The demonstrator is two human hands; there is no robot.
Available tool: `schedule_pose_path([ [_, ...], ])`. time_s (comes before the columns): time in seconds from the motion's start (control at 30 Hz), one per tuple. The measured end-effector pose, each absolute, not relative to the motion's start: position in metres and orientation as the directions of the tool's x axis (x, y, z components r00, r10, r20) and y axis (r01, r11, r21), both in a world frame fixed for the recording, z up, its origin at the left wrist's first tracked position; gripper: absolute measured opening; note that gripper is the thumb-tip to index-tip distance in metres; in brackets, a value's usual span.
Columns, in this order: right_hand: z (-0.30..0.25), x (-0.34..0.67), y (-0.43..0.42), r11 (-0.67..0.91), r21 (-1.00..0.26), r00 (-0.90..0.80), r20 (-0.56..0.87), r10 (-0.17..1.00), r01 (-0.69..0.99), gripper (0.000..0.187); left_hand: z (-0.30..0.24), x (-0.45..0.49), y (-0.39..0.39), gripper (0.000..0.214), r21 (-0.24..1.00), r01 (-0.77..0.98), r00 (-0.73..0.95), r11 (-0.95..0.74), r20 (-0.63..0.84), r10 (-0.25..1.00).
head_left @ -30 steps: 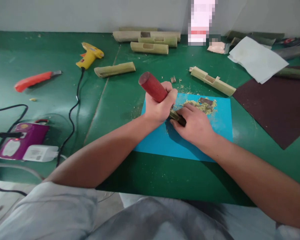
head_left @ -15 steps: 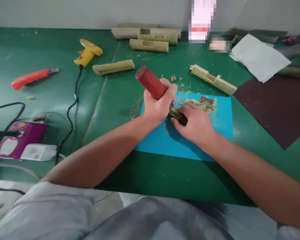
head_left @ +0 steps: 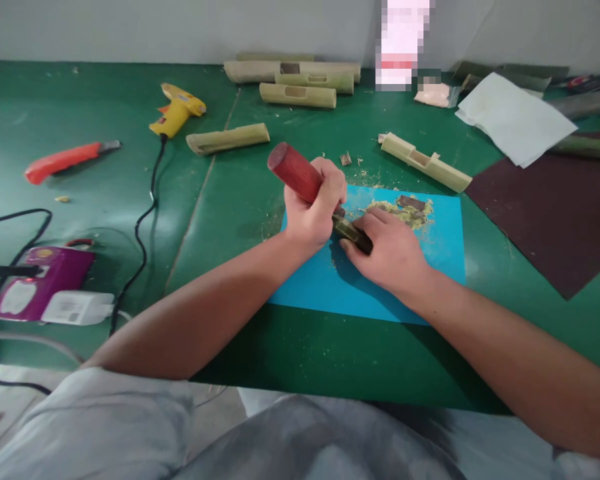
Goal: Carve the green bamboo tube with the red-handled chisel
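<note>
My left hand (head_left: 313, 210) is closed around the thick red wooden handle (head_left: 294, 172) of a tool. Its working end points down at a short piece of bamboo (head_left: 347, 229), and its tip is hidden. My right hand (head_left: 393, 247) grips that bamboo by its dark open end, thumb on the near side, fingers over the far side. Both hands are above a blue sheet (head_left: 375, 300). Just beyond the right hand lie pale green shavings (head_left: 413, 217) and a dark flat scrap (head_left: 411, 202).
Several cut bamboo tubes (head_left: 298, 97) lie at the back, another bamboo tube (head_left: 427, 162) at right. A yellow glue gun (head_left: 177, 111), a red utility knife (head_left: 65, 161) and a purple power box (head_left: 45, 280) are on the left. White paper (head_left: 515, 120) and a dark brown sheet (head_left: 550, 220) lie right.
My left hand and the red handle have shifted slightly left, away from my right hand. My right hand stays on the bamboo. The whole view has tipped slightly.
</note>
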State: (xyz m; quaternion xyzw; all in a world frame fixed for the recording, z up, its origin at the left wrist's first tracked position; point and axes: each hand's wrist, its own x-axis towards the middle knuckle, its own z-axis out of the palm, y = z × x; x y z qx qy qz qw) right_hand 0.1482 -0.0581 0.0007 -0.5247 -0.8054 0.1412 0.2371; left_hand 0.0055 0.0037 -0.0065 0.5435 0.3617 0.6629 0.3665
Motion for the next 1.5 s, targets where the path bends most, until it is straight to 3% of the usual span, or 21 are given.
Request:
schedule_pose_path([
  [0.2, 0.003, 0.144, -0.060, 0.387, -0.522, -0.331, 0.202, 0.922, 0.760, 0.015, 0.003, 0.007, 0.002, 0.045, 0.849, -0.107, -0.136, -0.517, 0.503, 0.854],
  [0.4, 0.005, 0.145, -0.058, 0.360, -0.546, -0.312, 0.182, 0.932, 0.756, 0.017, -0.001, 0.002, 0.006, 0.046, 0.888, -0.202, -0.127, -0.412, 0.394, 0.910],
  [0.5, 0.005, 0.148, -0.056, 0.372, -0.527, -0.322, 0.188, 0.928, 0.764, 0.016, -0.004, 0.003, 0.008, 0.047, 0.874, -0.238, -0.210, -0.424, 0.380, 0.901],
  [1.03, -0.001, 0.148, -0.058, 0.461, -0.405, -0.377, 0.273, 0.885, 0.790, 0.015, -0.006, 0.006, 0.008, 0.044, 0.862, -0.157, -0.233, -0.482, 0.442, 0.866],
  [1.5, -0.003, 0.147, -0.058, 0.457, -0.454, -0.374, 0.265, 0.889, 0.765, 0.014, 0.004, 0.007, 0.003, 0.051, 0.879, -0.012, -0.119, -0.476, 0.472, 0.874],
])
